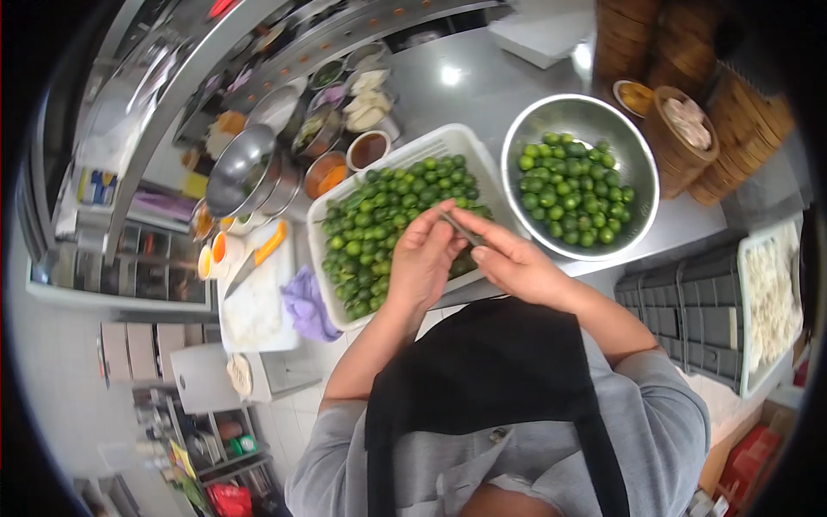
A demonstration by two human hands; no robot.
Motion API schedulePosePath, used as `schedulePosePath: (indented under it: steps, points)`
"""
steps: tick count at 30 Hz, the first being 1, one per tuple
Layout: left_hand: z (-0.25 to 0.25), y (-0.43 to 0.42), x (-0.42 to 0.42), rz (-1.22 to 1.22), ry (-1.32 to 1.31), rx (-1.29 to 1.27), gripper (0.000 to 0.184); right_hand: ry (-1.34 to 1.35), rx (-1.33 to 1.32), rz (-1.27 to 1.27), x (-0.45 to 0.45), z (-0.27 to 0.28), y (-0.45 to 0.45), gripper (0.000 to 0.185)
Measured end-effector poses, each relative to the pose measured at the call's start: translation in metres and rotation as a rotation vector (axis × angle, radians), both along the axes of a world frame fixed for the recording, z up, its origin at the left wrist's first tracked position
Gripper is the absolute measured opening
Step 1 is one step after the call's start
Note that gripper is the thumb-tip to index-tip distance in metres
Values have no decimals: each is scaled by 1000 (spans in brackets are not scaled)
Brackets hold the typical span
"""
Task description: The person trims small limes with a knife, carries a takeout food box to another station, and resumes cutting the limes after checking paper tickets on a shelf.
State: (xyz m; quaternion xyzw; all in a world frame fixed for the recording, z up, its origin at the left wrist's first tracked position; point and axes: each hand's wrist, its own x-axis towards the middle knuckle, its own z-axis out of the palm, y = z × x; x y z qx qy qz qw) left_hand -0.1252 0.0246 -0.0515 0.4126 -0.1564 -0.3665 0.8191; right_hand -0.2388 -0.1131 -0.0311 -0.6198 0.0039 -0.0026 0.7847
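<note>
Both hands meet over the front edge of a white plastic basket (320,258) full of small green limes (379,228). A thin dark tool (462,229), perhaps small scissors or a knife, lies between the fingers of my right hand (517,258). My left hand (424,258) has its fingers bent and closed near the tool's tip; whatever it pinches is too small to make out. Right of the basket stands a steel bowl (581,102) with more green limes (575,185) in it.
A cutting board (258,306) with a yellow-handled knife (257,258) and a purple cloth (307,303) lie left. Behind them are steel bowls (241,172) and a sauce container (369,150). Bamboo steamers (685,142) stand at the right, above a tray of pale food (773,293).
</note>
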Motion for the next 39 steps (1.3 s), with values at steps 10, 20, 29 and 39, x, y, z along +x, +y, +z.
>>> schedulePosePath:
  steps: [10, 20, 29, 39]
  points:
    - [21, 25, 12, 2, -575, 310, 33, -8, -178, 72, 4, 1, 1, 49]
    - [12, 27, 7, 90, -464, 337, 28, -217, -401, -11, 9, -8, 9, 48]
    - [18, 33, -2, 92, -446, 376, 23, -250, -277, 11, 7, -13, 8, 47]
    - [26, 26, 22, 414, -830, 637, 16, 156, -330, 44, 4, -7, -6, 62]
